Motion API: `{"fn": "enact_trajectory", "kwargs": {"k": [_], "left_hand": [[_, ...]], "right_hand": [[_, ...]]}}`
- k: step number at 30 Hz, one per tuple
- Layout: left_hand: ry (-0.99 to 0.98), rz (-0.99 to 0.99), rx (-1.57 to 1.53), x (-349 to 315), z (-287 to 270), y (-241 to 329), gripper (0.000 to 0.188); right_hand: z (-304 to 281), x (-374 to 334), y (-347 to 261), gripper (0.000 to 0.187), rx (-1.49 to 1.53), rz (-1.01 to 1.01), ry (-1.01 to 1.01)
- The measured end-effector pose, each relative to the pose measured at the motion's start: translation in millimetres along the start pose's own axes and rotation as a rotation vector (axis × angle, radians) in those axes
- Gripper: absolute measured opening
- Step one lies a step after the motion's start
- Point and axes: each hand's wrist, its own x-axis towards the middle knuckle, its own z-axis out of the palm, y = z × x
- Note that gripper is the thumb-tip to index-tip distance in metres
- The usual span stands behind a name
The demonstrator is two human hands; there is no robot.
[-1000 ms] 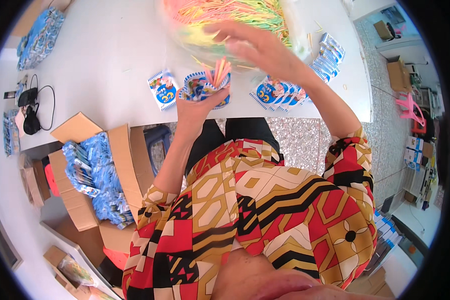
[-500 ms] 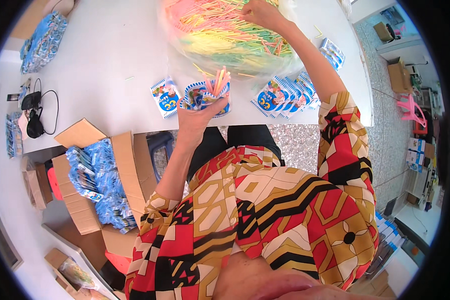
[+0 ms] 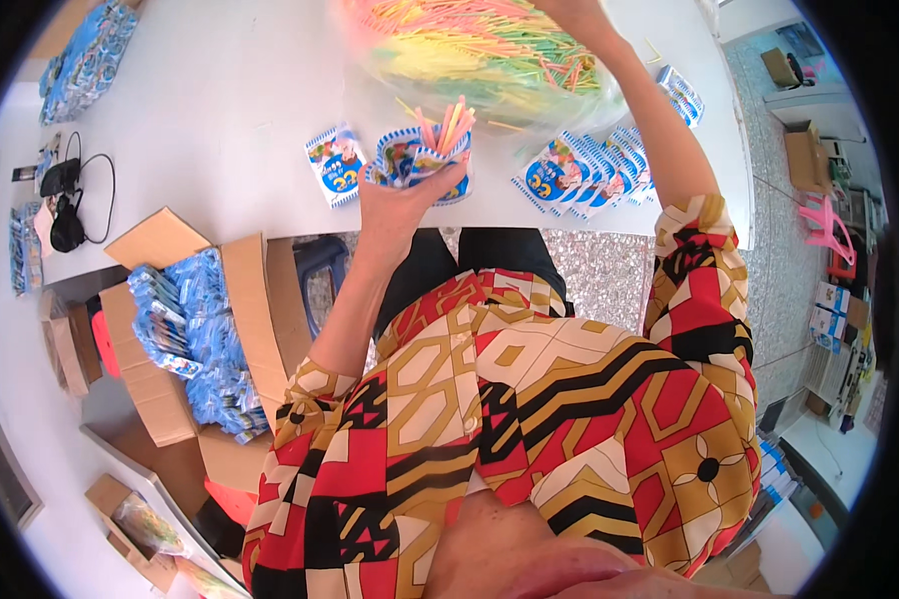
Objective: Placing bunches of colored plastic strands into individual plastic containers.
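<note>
My left hand [image 3: 406, 208] is closed round an opened blue-and-white packet [image 3: 395, 158], held upright over the table's near edge. Several thin pink and yellow sticks [image 3: 451, 128] poke out of its mouth. Beyond it lies a big clear plastic bag [image 3: 569, 112], spread open under a heap of pink, yellow and green sticks [image 3: 469, 45]. My right hand [image 3: 577, 14] is over the far side of that heap; the upper picture edge cuts off its fingers. Left of the held packet a flat packet [image 3: 336, 168] rests on the table, and a fanned row of similar packets [image 3: 579, 178] lies to the right.
An open cardboard box [image 3: 250, 329] full of blue packets [image 3: 205, 339] stands below the table's left side. More packets [image 3: 88, 60] are stacked at the far left, near a black corded device [image 3: 67, 220]. Another small packet pile [image 3: 680, 95] sits by the table's right edge.
My right hand has moved farther away and to the right over the heap, its fingers passing out of view. My left hand still holds the packet with its sticks. The whole view has shifted slightly.
</note>
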Motion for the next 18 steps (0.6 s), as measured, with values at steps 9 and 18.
{"fn": "enact_trajectory", "kwargs": {"k": [9,18], "left_hand": [[0.005,-0.014,0.051,-1,-5,-5,0.030],[0.014,-0.001,0.030,-4,-3,-7,0.029]], "right_hand": [[-52,-69,-161,0.006,1.167,0.191,-0.212],[-12,-93,-148,0.007,0.817,-0.121,-0.231]]}}
